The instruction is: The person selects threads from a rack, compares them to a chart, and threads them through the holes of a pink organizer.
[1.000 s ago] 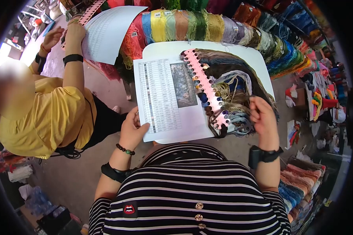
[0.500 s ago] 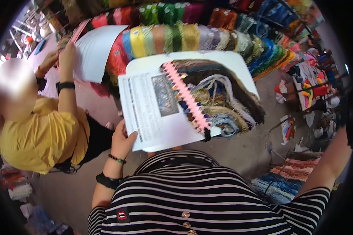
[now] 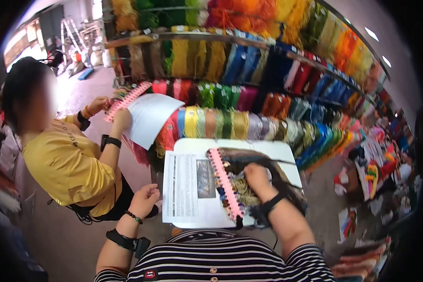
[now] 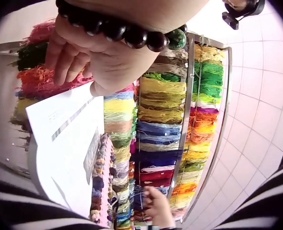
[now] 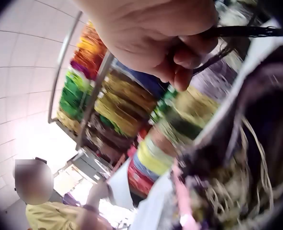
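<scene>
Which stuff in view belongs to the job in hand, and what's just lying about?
Job, apparently:
dark thread in right hand
pink card
yarn on it
printed sheet
white tabletop

Probably just around:
ladder
flat blue object
pinkish bundles, lower right

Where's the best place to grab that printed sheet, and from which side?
Probably pinch the printed sheet by its left edge, coming from the left, thumb on top: that edge seems to jut past the white board, leaving room beneath. The pink strip and threads crowd its right side.

Nothing legible, even on the sheet [image 3: 189, 190]
</scene>
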### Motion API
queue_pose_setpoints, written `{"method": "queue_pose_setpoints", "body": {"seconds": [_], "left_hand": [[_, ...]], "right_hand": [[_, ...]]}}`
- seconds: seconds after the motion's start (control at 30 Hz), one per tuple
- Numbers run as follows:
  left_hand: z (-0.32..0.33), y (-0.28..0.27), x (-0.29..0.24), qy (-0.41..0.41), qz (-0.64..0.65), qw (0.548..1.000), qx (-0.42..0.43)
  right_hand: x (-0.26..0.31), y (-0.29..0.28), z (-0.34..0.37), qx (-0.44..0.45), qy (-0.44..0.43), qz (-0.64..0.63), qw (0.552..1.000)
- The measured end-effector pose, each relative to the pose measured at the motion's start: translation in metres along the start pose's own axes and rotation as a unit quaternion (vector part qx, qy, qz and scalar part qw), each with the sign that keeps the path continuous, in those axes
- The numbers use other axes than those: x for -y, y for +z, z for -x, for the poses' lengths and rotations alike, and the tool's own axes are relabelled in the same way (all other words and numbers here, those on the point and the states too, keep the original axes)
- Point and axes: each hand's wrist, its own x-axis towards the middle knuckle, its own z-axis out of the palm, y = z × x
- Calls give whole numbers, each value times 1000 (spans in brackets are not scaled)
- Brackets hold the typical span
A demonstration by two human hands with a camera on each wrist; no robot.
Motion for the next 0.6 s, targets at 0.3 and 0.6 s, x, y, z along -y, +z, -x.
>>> {"method": "queue_pose_setpoints", "body": {"seconds": [0.3, 0.6], "left_hand": [[-54, -11, -147, 141, -59, 986, -70], [-234, -37, -230, 276, -108, 926, -234]], "right_hand": [[21, 11, 25, -2, 5, 61, 998], [15, 14, 28, -63, 7, 9, 998]]}}
